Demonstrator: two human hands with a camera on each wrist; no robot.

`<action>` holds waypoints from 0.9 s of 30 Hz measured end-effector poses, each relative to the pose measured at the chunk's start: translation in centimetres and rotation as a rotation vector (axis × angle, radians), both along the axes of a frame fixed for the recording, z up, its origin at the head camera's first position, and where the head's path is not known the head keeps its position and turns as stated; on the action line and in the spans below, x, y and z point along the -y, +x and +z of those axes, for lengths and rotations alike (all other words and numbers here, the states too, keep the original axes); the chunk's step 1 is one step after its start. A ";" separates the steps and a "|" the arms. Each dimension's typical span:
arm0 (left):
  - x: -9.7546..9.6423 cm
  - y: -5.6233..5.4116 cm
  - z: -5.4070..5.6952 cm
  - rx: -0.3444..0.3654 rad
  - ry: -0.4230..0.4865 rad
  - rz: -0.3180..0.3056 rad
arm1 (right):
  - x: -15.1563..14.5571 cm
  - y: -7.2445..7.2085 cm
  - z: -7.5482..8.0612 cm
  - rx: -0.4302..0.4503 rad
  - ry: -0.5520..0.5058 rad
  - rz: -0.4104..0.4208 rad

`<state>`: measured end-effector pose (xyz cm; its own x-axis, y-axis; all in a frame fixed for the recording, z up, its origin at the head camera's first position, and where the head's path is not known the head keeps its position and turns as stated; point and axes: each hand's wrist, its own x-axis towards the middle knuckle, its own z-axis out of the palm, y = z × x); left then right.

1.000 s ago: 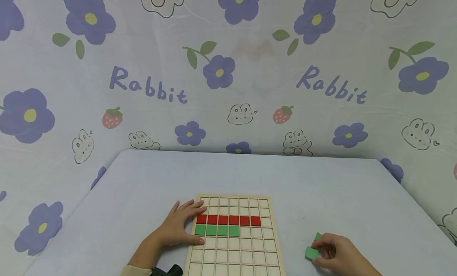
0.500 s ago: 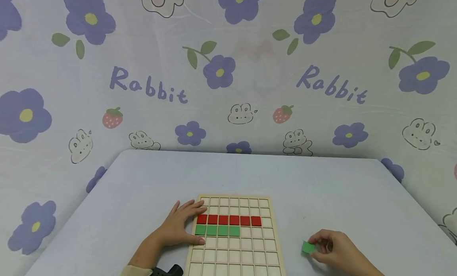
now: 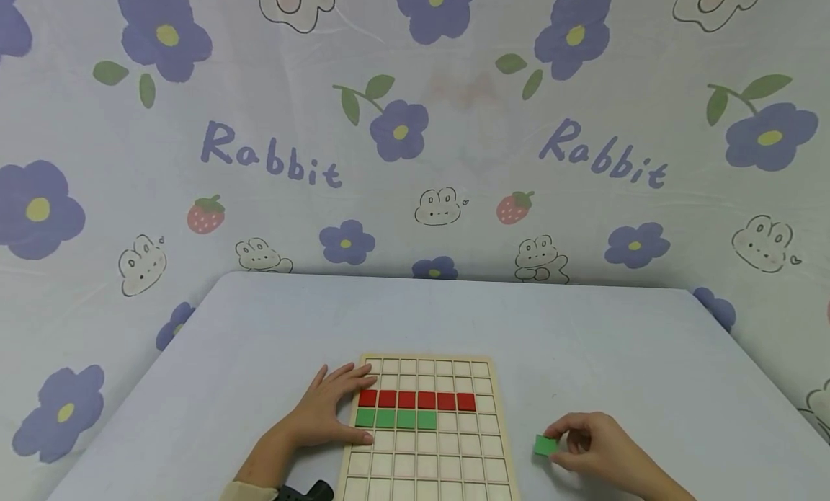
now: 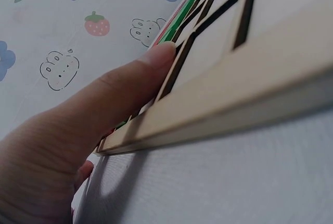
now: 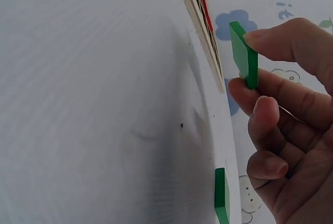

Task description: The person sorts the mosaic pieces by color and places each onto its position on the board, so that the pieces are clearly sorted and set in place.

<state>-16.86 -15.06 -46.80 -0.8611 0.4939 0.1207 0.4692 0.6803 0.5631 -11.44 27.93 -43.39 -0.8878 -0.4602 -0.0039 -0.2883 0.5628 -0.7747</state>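
Note:
A wooden grid board [image 3: 428,463] lies flat on the table, with a row of several red square tiles [image 3: 407,400] and, below it, a row of several green square tiles [image 3: 405,419]. My left hand [image 3: 320,414] rests on the board's left side, fingers spread and fairly straight, the thumb lying over the rim. To the right of the board, my right hand [image 3: 599,447] pinches a green square tile [image 3: 545,445] by its edge between thumb and finger, raised off the table. Another green tile [image 5: 221,195] lies on the table in the right wrist view.
The white table [image 3: 454,313] reaches back to a cloth backdrop [image 3: 480,162] printed with flowers, rabbits and strawberries. A black strap [image 3: 305,491] shows at the left wrist.
The right hand has lifted the green tile off the table and moved it left, towards the board. The left hand has stayed in place.

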 end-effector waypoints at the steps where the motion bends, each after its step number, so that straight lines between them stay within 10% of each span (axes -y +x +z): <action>1: 0.0 0.0 0.0 0.000 0.001 0.000 | 0.0 -0.1 0.0 -0.012 0.000 0.005; 27: 0.1 0.0 -0.1 -0.002 -0.005 0.006 | 3.3 -1.5 1.2 -0.081 -0.034 0.036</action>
<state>-16.90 -15.19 -46.92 -0.8637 0.4895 0.1200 0.4664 0.6860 0.5585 -12.94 24.62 -42.21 -0.8675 -0.4905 0.0829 -0.3700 0.5248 -0.7666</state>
